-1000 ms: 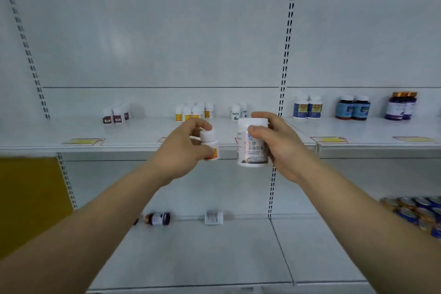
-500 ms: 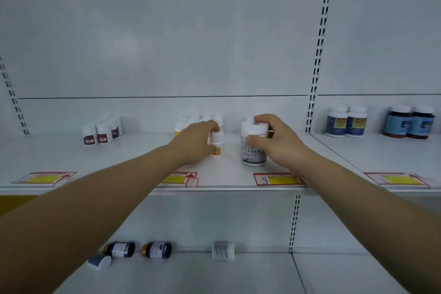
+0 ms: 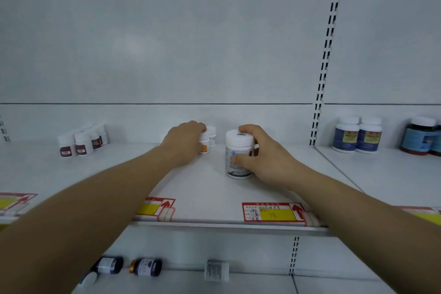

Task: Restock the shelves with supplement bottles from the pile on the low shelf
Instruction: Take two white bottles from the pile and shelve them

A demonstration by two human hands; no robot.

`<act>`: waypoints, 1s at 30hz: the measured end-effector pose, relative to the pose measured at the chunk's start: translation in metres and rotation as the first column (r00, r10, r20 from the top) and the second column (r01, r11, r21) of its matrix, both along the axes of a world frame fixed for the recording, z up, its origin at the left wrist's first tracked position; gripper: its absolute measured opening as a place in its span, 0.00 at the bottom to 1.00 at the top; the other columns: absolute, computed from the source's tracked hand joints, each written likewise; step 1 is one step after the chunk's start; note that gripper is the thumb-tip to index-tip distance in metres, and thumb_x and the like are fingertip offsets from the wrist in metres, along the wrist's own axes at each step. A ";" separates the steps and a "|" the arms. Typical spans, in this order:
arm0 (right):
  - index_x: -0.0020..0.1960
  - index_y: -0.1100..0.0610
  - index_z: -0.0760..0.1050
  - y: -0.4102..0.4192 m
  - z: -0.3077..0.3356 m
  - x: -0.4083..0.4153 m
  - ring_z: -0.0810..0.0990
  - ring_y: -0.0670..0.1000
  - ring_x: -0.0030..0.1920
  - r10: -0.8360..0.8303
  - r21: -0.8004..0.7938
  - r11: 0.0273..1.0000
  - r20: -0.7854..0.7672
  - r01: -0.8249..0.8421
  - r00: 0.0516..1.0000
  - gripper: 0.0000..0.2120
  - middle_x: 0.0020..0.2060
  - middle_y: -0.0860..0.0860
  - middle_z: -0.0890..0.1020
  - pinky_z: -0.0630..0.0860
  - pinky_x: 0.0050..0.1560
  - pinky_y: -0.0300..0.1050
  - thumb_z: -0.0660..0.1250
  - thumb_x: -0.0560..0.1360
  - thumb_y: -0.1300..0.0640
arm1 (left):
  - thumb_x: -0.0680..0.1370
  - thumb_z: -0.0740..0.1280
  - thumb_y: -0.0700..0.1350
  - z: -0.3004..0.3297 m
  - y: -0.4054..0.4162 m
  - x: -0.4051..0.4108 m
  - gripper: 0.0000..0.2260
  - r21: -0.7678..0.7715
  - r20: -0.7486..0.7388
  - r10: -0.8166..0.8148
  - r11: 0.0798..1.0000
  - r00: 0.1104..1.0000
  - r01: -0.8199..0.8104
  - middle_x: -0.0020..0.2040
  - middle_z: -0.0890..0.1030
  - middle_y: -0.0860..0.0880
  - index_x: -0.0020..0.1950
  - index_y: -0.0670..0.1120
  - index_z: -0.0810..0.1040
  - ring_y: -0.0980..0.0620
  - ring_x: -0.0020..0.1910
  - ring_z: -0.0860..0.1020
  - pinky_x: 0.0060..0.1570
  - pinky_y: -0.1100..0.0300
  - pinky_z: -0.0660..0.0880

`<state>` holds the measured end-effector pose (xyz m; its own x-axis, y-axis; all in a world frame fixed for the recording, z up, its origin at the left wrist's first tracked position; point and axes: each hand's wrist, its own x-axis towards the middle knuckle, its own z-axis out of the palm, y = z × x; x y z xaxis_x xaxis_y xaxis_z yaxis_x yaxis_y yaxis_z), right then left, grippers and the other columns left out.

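Note:
My right hand (image 3: 261,156) grips a large white bottle (image 3: 237,154) with a white cap, standing upright on the middle shelf (image 3: 202,188). My left hand (image 3: 183,142) holds a small white bottle (image 3: 204,142) with an orange label, set on the same shelf in front of other small white bottles (image 3: 212,135). My left fingers cover most of that small bottle. On the low shelf below lie two dark bottles (image 3: 146,267) and a white bottle (image 3: 216,270) on their sides.
Small white bottles with dark red labels (image 3: 81,142) stand at the shelf's left. Blue-labelled bottles (image 3: 356,135) and a dark bottle (image 3: 418,137) stand on the right section. Price tags (image 3: 272,212) line the shelf's front edge. A slotted upright (image 3: 323,74) divides the sections.
Both hands have moved from in front of the shelf edge onto the middle shelf and deeper in, setting the two bottles down on it. The view has come closer.

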<state>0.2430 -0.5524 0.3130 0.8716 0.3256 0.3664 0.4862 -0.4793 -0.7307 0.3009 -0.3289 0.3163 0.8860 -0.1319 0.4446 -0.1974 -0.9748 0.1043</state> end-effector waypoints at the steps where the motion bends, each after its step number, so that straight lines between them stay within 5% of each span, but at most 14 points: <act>1: 0.64 0.37 0.61 0.000 -0.001 0.000 0.74 0.39 0.47 -0.006 0.010 1.000 0.002 0.006 1.000 0.27 0.55 0.42 0.71 0.69 0.36 0.27 0.71 0.71 0.48 | 0.74 0.67 0.47 0.000 0.000 0.002 0.19 0.022 -0.008 0.011 1.000 1.000 -0.011 0.60 0.74 0.49 0.63 0.49 0.70 0.47 0.56 0.73 0.55 0.55 0.68; 6: 0.64 0.39 0.62 -0.006 0.006 -0.001 0.73 0.39 0.47 -0.082 0.100 0.991 -0.037 0.086 0.996 0.28 0.53 0.42 0.71 0.69 0.38 0.31 0.72 0.70 0.51 | 0.74 0.67 0.53 0.009 -0.011 -0.011 0.25 0.110 0.035 -0.079 0.991 0.996 0.075 0.67 0.69 0.49 0.68 0.49 0.66 0.50 0.68 0.65 0.70 0.51 0.55; 9: 0.65 0.40 0.64 -0.018 0.021 -0.007 0.73 0.39 0.47 -0.150 0.164 0.975 -0.027 0.153 0.988 0.28 0.49 0.38 0.71 0.68 0.38 0.33 0.71 0.69 0.52 | 0.71 0.71 0.52 0.019 -0.044 -0.039 0.31 -0.148 -0.051 -0.306 0.944 0.951 0.296 0.70 0.67 0.52 0.71 0.51 0.64 0.54 0.66 0.66 0.61 0.63 0.60; 12: 0.63 0.40 0.66 -0.044 0.032 -0.021 0.74 0.40 0.47 -0.203 0.231 0.952 -0.012 0.200 0.979 0.26 0.48 0.35 0.71 0.72 0.40 0.36 0.70 0.69 0.54 | 0.69 0.73 0.49 0.026 -0.090 -0.071 0.31 -0.444 -0.200 -0.503 0.812 0.841 0.379 0.66 0.71 0.54 0.70 0.53 0.64 0.57 0.62 0.70 0.56 0.62 0.67; 15: 0.60 0.37 0.65 -0.087 0.035 -0.042 0.76 0.41 0.48 -0.240 0.268 0.935 -0.004 0.232 0.971 0.25 0.51 0.37 0.73 0.74 0.38 0.35 0.71 0.69 0.55 | 0.69 0.73 0.45 0.030 -0.142 -0.097 0.27 -0.670 -0.190 -0.633 0.643 0.751 0.372 0.57 0.76 0.55 0.66 0.53 0.67 0.56 0.55 0.76 0.50 0.62 0.74; 20: 0.60 0.38 0.65 -0.210 0.032 -0.097 0.77 0.40 0.46 -0.359 0.334 0.880 0.005 0.337 0.933 0.23 0.52 0.40 0.75 0.74 0.33 0.29 0.70 0.70 0.53 | 0.70 0.72 0.43 0.025 -0.278 -0.131 0.21 -0.813 -0.078 -0.778 0.412 0.623 0.413 0.51 0.78 0.54 0.60 0.54 0.70 0.62 0.45 0.77 0.37 0.71 0.72; 23: 0.60 0.37 0.66 -0.313 0.026 -0.142 0.78 0.39 0.45 -0.484 0.334 0.828 0.020 0.450 0.875 0.22 0.53 0.43 0.76 0.74 0.39 0.33 0.69 0.71 0.54 | 0.71 0.72 0.42 0.015 -0.387 -0.158 0.19 -0.857 -0.066 -0.852 0.315 0.520 0.408 0.50 0.78 0.53 0.58 0.53 0.70 0.60 0.44 0.78 0.38 0.69 0.74; 26: 0.60 0.36 0.64 -0.421 0.019 -0.192 0.78 0.36 0.42 -0.592 0.270 0.778 0.008 0.568 0.806 0.22 0.50 0.39 0.75 0.72 0.33 0.28 0.69 0.73 0.53 | 0.71 0.72 0.42 0.003 -0.504 -0.192 0.17 -0.882 -0.072 -0.915 0.245 0.398 0.403 0.48 0.79 0.56 0.52 0.57 0.70 0.60 0.45 0.78 0.42 0.65 0.74; 30: 0.62 0.38 0.64 -0.550 0.014 -0.252 0.78 0.43 0.46 -0.712 0.228 0.677 -0.035 0.699 0.701 0.22 0.51 0.42 0.76 0.75 0.36 0.35 0.68 0.74 0.53 | 0.71 0.73 0.46 -0.003 -0.647 -0.234 0.12 -0.903 -0.090 -0.959 0.192 0.269 0.385 0.41 0.81 0.62 0.46 0.57 0.72 0.63 0.43 0.79 0.44 0.62 0.77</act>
